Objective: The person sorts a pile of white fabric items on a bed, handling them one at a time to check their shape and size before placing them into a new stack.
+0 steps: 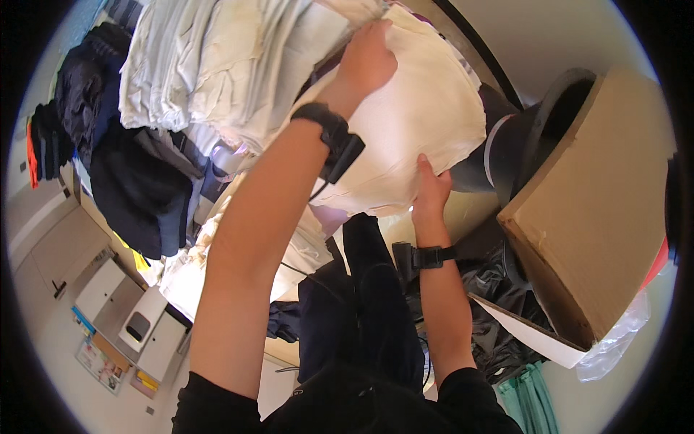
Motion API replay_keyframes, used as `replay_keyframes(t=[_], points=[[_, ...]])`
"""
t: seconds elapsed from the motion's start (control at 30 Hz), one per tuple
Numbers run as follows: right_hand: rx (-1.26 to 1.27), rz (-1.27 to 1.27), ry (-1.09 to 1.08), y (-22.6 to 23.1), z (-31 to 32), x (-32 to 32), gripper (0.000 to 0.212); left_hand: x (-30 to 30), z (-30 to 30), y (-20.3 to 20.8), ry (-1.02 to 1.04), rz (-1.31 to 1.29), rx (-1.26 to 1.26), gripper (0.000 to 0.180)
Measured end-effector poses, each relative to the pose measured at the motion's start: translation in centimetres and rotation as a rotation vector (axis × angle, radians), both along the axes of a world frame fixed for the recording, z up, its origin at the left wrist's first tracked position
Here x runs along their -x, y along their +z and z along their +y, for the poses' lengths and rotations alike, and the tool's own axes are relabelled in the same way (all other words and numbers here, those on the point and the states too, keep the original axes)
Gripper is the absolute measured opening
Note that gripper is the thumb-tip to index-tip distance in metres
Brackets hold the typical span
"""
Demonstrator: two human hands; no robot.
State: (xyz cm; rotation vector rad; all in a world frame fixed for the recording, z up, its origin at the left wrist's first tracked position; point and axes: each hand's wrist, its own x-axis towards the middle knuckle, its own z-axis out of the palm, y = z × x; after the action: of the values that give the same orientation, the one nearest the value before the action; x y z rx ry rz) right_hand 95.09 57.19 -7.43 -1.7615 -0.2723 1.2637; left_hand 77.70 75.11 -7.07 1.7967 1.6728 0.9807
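Note:
A cream-coloured stack of folded cloth (405,108) lies before me, its top face smooth and its corner rounded. My left hand (367,59) is closed at the far left edge of this cloth, its fingertips partly hidden. At the near right edge, my right hand (431,189) grips the cloth with the thumb on top; the other fingers are mostly hidden underneath. A taller pile of folded off-white cloth (231,65) stands just left of my left hand. More cream cloth (307,249) sits lower down, behind my left forearm.
An open cardboard box (585,210) and a large black tube (535,137) stand at the right. Dark clothes (137,188) hang at the left. Black plastic (499,311) and green fabric (531,398) lie at lower right. White cabinets (101,289) are at lower left.

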Motion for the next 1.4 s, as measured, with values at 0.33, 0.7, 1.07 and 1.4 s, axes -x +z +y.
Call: replay_keyframes(t=[0.33,0.7,1.07,1.4], points=[[0.042,-0.133,0.088,-1.9,-2.6,-0.3,0.067,2.1,4.8,3.6,-0.327,-0.264,0.712,0.044],[-0.010,-0.217,0.031,2.8,0.2,0.1,0.083,-0.3,-8.5,17.2,-0.272,0.103,-0.024,0.030],[-0.390,0.292,-0.048,9.8,-3.4,-0.6,0.066,5.6,-16.3,21.7,-0.213,-0.226,-0.196,0.021],[-0.663,0.043,0.653,22.6,-5.3,1.7,0.023,13.3,-21.9,29.5,0.425,-0.691,-0.115,0.019]])
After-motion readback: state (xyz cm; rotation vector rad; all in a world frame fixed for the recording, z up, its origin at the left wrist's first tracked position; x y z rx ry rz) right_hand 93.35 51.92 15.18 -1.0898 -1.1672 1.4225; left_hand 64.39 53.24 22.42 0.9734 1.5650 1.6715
